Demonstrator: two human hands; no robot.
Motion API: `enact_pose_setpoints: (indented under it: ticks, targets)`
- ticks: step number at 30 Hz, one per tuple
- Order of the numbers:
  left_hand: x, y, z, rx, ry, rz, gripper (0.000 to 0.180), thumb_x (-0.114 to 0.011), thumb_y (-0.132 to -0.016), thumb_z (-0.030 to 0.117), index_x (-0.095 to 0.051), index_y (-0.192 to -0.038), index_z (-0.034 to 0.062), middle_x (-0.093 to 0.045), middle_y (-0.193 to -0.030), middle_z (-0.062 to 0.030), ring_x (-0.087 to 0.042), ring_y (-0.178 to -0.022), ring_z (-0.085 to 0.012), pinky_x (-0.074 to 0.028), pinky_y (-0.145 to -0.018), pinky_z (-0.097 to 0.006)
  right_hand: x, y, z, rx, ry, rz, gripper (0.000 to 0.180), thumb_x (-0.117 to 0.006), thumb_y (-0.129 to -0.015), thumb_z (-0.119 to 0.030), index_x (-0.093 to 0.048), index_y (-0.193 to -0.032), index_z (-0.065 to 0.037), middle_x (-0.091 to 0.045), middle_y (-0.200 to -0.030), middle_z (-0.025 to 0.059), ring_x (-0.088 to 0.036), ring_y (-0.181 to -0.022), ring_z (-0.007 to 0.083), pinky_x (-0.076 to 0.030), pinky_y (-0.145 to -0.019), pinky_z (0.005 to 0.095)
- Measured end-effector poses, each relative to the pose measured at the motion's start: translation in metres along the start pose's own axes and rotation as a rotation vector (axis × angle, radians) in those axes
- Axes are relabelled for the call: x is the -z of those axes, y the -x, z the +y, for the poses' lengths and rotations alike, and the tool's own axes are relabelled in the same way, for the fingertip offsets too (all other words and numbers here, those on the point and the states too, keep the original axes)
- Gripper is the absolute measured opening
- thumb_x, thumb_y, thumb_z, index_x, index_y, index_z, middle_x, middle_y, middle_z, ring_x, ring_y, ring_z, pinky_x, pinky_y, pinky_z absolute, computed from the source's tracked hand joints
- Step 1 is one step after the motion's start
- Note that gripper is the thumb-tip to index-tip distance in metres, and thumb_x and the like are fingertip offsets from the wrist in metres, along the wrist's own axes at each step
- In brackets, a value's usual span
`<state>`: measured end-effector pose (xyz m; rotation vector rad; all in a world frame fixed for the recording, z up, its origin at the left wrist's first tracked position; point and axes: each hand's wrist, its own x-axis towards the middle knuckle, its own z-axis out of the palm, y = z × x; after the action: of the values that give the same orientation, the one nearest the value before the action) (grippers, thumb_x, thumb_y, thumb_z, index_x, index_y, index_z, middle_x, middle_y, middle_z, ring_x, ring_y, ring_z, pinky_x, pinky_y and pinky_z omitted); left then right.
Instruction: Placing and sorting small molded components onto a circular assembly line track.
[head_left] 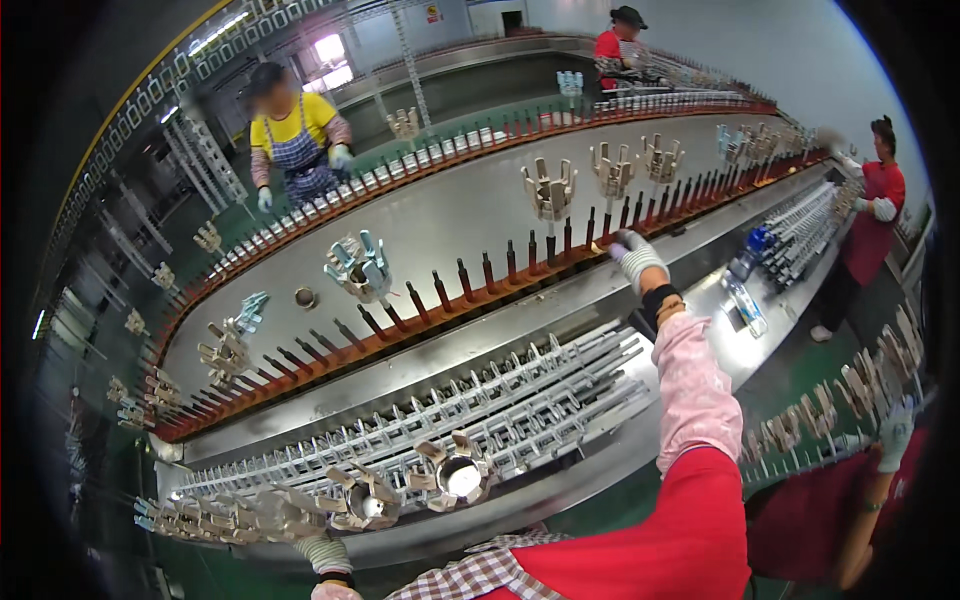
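My right hand [637, 258], in a white knit glove with a dark wristband below it, reaches forward to the row of dark-tipped spindles [512, 262] along the conveyor's near edge. Its fingers are bent away from me, and whether they grip anything is unclear. My left hand [324, 556], also gloved, is low at the bench's front edge. Its fingers are hidden behind a line of beige clawed holders with round cups [462, 476]. A pale blue clawed holder [360, 268] and a beige one [549, 188] stand on spindles left of my right hand.
Long metal racks with short pegs [420, 410] lie on the near bench. Clear plastic bottles [744, 304] rest at its right, beside more stacked racks [800, 235]. People work across the conveyor [300, 140], at its far end [622, 60] and at right [878, 200]. Another person's gloved hand [896, 438] is lower right.
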<state>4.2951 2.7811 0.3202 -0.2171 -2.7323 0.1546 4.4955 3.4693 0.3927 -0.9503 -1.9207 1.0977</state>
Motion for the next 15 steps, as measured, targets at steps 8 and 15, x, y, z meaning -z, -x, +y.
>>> enact_pose_setpoints:
  ticks: [8, 15]
  targets:
    - [-0.069, 0.015, -0.001, 0.173, 0.943, 0.041, 0.045, -0.036, -0.083, 0.038, -0.04, -0.122, 0.0157, -0.04, -0.129, -0.0024, -0.034, -0.119, -0.0241, -0.02, -0.099, -0.047, -0.022, -0.109, 0.055, -0.213, -0.178, 0.103, 0.046, -0.052, -0.081, -0.021, -0.04, -0.122, -0.002, -0.052, -0.114, 0.0145, -0.054, -0.093, 0.0236, -0.043, -0.077, 0.0315]
    - [-0.112, 0.045, -0.038, 0.338, 1.421, -0.297, 0.047, -0.029, -0.086, 0.045, -0.04, -0.123, 0.0169, -0.04, -0.129, -0.0008, -0.034, -0.12, -0.0232, -0.018, -0.098, -0.053, -0.059, -0.158, 0.054, -0.388, -0.398, 0.022, 0.043, -0.054, -0.08, -0.032, -0.046, -0.113, -0.005, -0.061, -0.085, 0.0104, -0.057, -0.063, 0.0176, -0.044, -0.053, 0.0299]
